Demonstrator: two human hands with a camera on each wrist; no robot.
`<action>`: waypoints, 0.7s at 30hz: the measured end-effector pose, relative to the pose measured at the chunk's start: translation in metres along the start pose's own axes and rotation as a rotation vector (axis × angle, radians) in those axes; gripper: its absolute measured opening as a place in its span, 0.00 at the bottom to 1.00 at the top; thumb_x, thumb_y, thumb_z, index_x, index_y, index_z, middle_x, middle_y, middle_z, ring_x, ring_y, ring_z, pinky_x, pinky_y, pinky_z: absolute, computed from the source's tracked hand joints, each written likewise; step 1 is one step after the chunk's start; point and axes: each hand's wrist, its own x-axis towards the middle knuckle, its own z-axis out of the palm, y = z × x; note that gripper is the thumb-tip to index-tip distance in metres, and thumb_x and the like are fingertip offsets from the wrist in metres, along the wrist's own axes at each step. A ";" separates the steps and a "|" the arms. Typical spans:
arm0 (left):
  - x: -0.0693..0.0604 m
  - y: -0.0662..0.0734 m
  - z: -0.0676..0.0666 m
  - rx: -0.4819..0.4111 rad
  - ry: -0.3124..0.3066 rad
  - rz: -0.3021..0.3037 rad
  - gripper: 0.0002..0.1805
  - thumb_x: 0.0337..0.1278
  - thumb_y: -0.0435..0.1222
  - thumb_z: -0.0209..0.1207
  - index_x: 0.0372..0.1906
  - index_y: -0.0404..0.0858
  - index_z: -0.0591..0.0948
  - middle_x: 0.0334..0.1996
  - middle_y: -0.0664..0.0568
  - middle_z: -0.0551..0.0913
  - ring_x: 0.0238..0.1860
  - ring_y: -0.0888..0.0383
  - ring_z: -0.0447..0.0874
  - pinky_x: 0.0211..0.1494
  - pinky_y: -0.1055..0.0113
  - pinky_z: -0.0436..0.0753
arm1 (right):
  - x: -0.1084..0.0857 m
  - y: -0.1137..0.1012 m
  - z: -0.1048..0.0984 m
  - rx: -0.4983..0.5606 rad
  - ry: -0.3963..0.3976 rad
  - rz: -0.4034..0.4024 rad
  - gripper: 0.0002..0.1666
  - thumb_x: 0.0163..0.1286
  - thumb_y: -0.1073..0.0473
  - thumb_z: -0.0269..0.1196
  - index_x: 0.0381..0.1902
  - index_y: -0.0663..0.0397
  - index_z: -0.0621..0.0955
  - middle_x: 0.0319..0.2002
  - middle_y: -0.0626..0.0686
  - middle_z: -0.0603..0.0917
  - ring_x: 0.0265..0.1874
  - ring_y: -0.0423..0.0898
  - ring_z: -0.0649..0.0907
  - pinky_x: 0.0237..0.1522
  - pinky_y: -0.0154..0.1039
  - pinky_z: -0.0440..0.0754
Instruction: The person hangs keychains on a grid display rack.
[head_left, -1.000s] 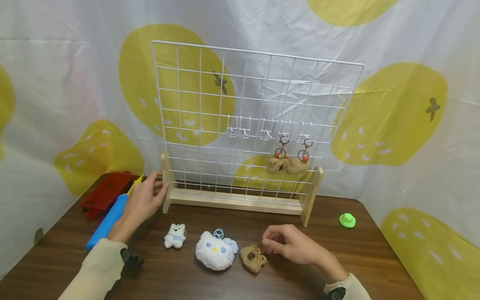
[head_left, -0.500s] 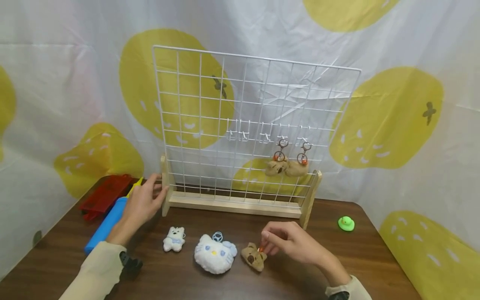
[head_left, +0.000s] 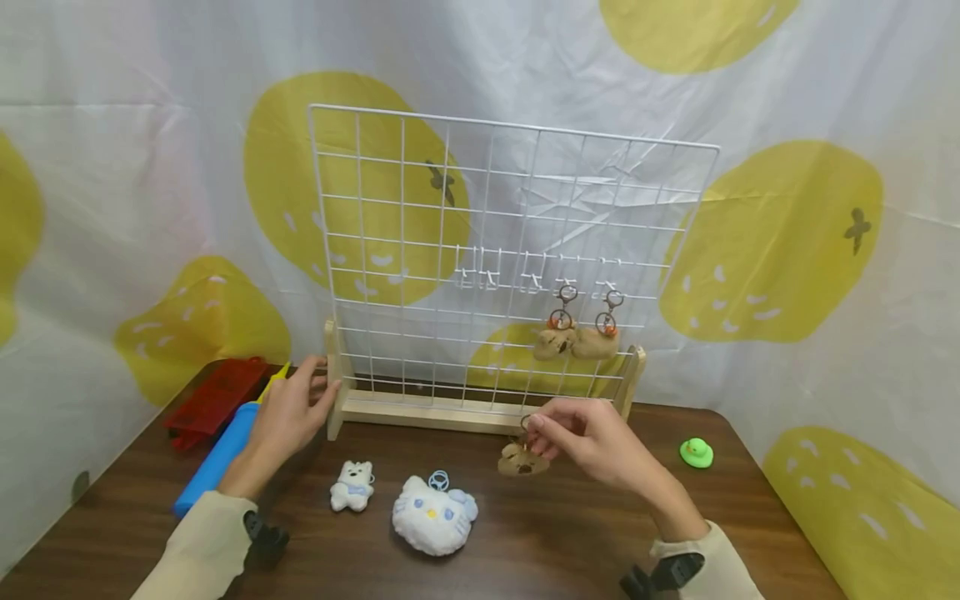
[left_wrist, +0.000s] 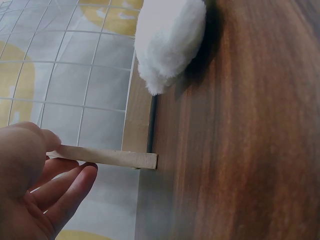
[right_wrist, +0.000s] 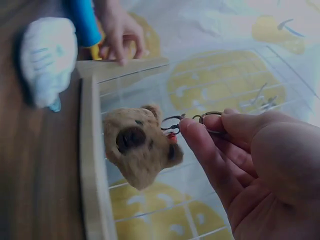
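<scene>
My right hand [head_left: 592,442] pinches the metal ring and clasp [right_wrist: 200,120] of a brown plush bear keychain [head_left: 522,461], which hangs off the table before the rack's lower rail. In the right wrist view the bear's head [right_wrist: 137,142] shows its dark muzzle and a red bead. My left hand [head_left: 294,408] holds the left wooden upright [head_left: 334,383] of the white wire grid rack [head_left: 487,208], thumb on one side and fingers on the other. Two brown plush keychains [head_left: 597,340] hang from white hooks on the grid's right half; further white hooks [head_left: 489,279] beside them carry nothing.
On the table [head_left: 420,575] lie a small white plush bear [head_left: 352,486] and a larger white plush cat head [head_left: 435,517] with a blue ring. A green duck [head_left: 697,452] sits at right. Beside the left arm are a blue tube [head_left: 217,462] and a red translucent case [head_left: 217,400].
The right hand has lifted the brown bear keychain off the table and moved it up and forward toward the rack. The left hand stays on the upright.
</scene>
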 end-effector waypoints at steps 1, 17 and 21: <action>0.000 0.000 0.000 0.003 0.003 0.001 0.23 0.77 0.39 0.65 0.67 0.32 0.76 0.54 0.30 0.90 0.51 0.36 0.95 0.53 0.37 0.90 | 0.003 -0.004 -0.002 -0.007 0.015 -0.001 0.10 0.82 0.57 0.65 0.44 0.53 0.90 0.33 0.51 0.94 0.30 0.48 0.94 0.35 0.48 0.94; 0.000 -0.001 0.000 0.000 0.009 0.002 0.23 0.77 0.39 0.65 0.67 0.32 0.77 0.54 0.30 0.90 0.50 0.36 0.95 0.51 0.38 0.91 | 0.055 -0.048 -0.020 -0.062 0.455 -0.177 0.11 0.80 0.58 0.67 0.47 0.60 0.92 0.27 0.56 0.92 0.21 0.42 0.90 0.27 0.38 0.91; 0.000 -0.002 0.001 0.005 0.012 0.005 0.23 0.77 0.39 0.65 0.67 0.32 0.77 0.53 0.30 0.90 0.50 0.36 0.95 0.51 0.38 0.91 | 0.064 -0.053 -0.023 -0.016 0.504 -0.193 0.13 0.81 0.59 0.66 0.50 0.65 0.90 0.31 0.60 0.93 0.25 0.41 0.91 0.30 0.37 0.92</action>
